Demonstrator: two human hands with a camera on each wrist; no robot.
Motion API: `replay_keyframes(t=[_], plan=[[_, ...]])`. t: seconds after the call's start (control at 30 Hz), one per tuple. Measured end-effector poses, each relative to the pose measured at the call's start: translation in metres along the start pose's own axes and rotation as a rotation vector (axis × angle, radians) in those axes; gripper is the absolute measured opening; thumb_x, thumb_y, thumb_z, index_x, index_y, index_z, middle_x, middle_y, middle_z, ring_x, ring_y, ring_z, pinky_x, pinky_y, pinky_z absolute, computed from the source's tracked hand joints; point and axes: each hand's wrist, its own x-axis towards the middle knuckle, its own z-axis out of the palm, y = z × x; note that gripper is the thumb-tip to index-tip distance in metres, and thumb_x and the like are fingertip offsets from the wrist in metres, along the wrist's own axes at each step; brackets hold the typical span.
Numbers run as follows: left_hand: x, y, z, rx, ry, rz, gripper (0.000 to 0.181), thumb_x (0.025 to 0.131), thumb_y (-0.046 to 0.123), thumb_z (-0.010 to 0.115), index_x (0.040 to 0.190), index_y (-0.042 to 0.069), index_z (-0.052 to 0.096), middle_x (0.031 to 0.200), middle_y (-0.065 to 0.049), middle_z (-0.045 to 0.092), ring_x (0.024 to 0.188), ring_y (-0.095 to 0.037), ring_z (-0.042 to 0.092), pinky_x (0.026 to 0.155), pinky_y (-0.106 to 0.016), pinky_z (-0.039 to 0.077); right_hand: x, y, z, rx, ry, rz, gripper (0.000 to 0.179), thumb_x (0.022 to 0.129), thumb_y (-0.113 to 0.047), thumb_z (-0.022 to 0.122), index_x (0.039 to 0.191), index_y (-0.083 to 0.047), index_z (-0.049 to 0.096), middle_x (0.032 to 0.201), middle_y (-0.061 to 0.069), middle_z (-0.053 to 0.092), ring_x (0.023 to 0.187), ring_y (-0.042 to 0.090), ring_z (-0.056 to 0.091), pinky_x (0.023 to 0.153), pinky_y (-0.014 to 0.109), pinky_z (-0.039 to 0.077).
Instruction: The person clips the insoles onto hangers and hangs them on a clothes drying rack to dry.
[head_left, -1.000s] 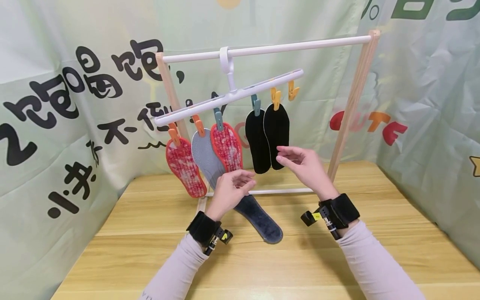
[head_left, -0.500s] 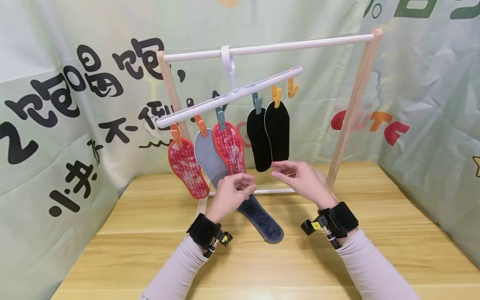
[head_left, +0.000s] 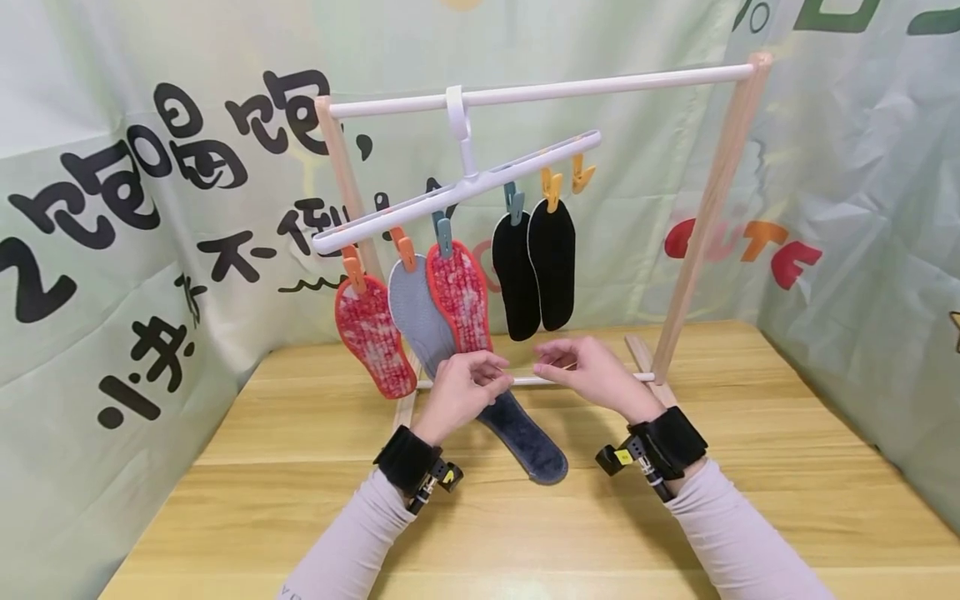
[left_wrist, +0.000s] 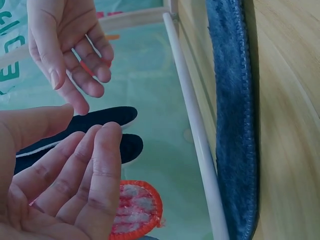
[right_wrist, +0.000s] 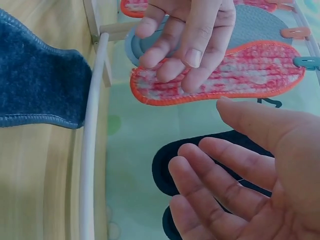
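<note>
In the head view my left hand (head_left: 463, 387) hovers in front of the lower end of a red-and-white insole (head_left: 459, 292), its loosely bent fingers holding nothing. Facing it, my right hand (head_left: 592, 373) is held empty below two black insoles (head_left: 516, 279), apart from them. A fuzzy dark-blue insole (head_left: 528, 442) lies on the table, partly hidden behind my left hand. Another red insole (head_left: 375, 337) and a grey insole (head_left: 418, 304) hang at the left. Both wrist views show relaxed fingers with bare gaps between thumb and fingertips.
A white clip hanger (head_left: 472, 185) hangs tilted, right end higher, from the rack's top bar (head_left: 600, 85). Coloured pegs hold the insoles; the rightmost yellow peg (head_left: 582, 175) holds nothing. A wooden post (head_left: 708, 217) stands at the right. Printed fabric surrounds the wooden table (head_left: 247, 492).
My right hand has moved down and left, from in front of the right black insole to below it. My left hand has stayed nearly still. The hanging insoles shifted slightly.
</note>
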Motion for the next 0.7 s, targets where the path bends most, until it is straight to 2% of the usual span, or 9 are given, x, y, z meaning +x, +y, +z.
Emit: replay_keyframes(t=[0.17,0.43,0.57,0.7], plan=[[0.0,-0.002,0.0,0.059,-0.024,-0.025,0.017,0.094,0.015,0.083,0.11,0.009,0.08,0.095,-0.007,0.083,0.071,-0.018,0.077,0.062,-0.025,0.06,0.001,0.004,0.006,-0.024,-0.045,0.018,0.037,0.101,-0.024,0.076,0.13,0.001,0.075,0.105,0.01,0.081,0.094,0.021,0.076,0.08,0.032,0.059],[0.0,-0.008,0.001,0.069,-0.076,-0.068,0.018,0.094,0.014,0.083,0.11,0.006,0.079,0.094,-0.007,0.083,0.064,-0.012,0.074,0.06,-0.024,0.058,0.004,0.01,0.016,-0.039,-0.136,0.036,0.035,0.102,-0.024,0.075,0.124,0.003,0.077,0.105,0.011,0.083,0.085,0.013,0.074,0.078,0.032,0.061],[-0.001,-0.01,0.001,0.052,-0.082,-0.081,0.02,0.094,0.013,0.082,0.11,0.003,0.079,0.094,-0.01,0.083,0.067,-0.022,0.077,0.059,-0.025,0.059,0.004,0.012,0.02,-0.043,-0.157,0.066,0.034,0.102,-0.025,0.075,0.123,0.001,0.077,0.11,0.012,0.082,0.089,0.016,0.075,0.08,0.035,0.062],[-0.001,-0.013,0.001,0.047,-0.085,-0.101,0.022,0.094,0.012,0.081,0.112,0.0,0.079,0.095,-0.013,0.083,0.074,-0.033,0.08,0.058,-0.025,0.059,0.004,0.015,0.026,-0.041,-0.17,0.054,0.034,0.101,-0.024,0.076,0.122,0.003,0.077,0.113,0.015,0.082,0.095,0.021,0.077,0.085,0.038,0.063]])
